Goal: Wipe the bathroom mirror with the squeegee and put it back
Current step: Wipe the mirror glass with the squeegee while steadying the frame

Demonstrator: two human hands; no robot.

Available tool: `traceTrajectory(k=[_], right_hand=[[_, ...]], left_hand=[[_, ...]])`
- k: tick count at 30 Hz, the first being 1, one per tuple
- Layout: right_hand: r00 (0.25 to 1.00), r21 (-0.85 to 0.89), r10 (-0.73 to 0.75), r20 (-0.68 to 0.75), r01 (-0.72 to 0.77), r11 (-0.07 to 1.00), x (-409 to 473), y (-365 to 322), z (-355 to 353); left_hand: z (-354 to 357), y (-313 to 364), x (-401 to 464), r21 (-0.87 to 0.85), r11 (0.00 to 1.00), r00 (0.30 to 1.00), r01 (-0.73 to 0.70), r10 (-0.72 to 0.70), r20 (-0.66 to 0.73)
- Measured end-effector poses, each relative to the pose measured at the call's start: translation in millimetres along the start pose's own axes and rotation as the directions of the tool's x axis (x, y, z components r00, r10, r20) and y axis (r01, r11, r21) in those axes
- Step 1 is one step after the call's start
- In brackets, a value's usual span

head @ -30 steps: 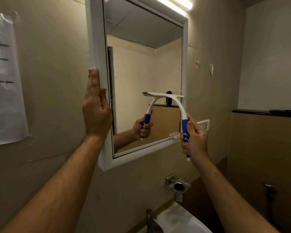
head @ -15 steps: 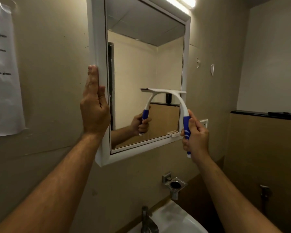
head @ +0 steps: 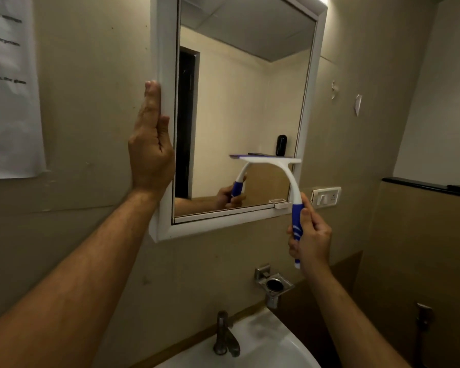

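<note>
Head camera looks at the wall above the sink, where the mirror hangs in its white frame. My left hand lies flat against the outer left edge of the frame, with the fingers straight and pointing up; it holds nothing, it only presses on the frame. My right hand grips the squeegee by its blue and white handle, fingers curled around it and the thumb lying along the front. The handle goes up from my hand in a white curve to the blade, which is horizontal and touches the glass in the lower right part of the mirror, its right end reaching the inner edge of the frame. In the glass I see the reflection of the squeegee and of my hand holding it. A small white clip sits on the bottom edge of the frame, just beside the handle.

On the wall to the right of the mirror is a white switch plate, near my right hand. Below it a metal holder is fixed to the wall, and under that a metal tap stands at the back of the sink. On the far left a sheet of paper with printed lines is stuck on the wall; the words are too blurred to read. A dark ledge runs along the right wall.
</note>
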State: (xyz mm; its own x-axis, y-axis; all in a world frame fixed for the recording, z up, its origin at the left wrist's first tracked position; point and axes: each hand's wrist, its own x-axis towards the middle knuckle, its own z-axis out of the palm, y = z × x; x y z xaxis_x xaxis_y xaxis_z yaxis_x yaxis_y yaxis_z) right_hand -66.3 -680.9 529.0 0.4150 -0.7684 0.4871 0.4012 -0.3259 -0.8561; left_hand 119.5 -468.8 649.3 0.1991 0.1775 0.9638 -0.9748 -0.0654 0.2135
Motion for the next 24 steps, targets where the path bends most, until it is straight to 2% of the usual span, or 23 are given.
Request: traceTrajectory(k=[5, 15, 24], right_hand=[[0.999, 0.027, -0.040, 0.036, 0.039, 0.999, 19, -14, 8], [0.998, -0.010, 0.065, 0.005, -0.065, 0.998, -24, 35, -6], [0.999, 0.020, -0.036, -0.025, 0.036, 0.999, 18, -8, 7]], left_hand=[[0, 1, -4, 0.014, 1.000, 1.000, -0.006, 0.006, -0.003], [-2, -1, -16, 0.026, 1.000, 1.000, 0.006, -0.006, 0.008], [-3, -6, -23, 0.021, 1.000, 1.000, 0.001, -0.001, 0.006]])
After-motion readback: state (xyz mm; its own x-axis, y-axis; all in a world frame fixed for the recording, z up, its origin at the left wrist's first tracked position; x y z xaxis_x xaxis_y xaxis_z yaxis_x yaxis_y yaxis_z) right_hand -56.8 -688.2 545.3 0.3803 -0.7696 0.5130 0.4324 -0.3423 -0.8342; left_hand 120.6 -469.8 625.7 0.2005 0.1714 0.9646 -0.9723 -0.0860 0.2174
